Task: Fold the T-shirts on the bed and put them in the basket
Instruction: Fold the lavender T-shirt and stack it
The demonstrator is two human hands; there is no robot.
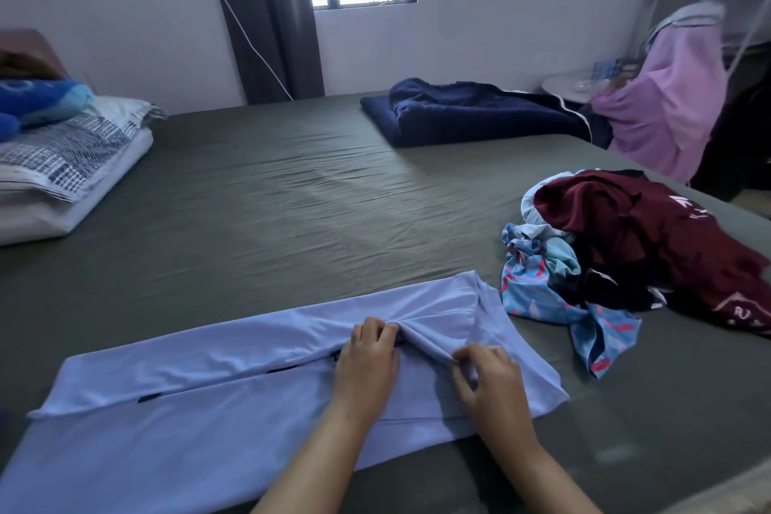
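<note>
A light-blue T-shirt (233,401) is spread along the near edge of the bed (292,200), its long sides already folded in. A fold near its right end is pinched by both the left hand (369,359) and the right hand (490,382). An unfolded pile (626,255) waits at the right edge. No basket is seen; most work is judged left.
</note>
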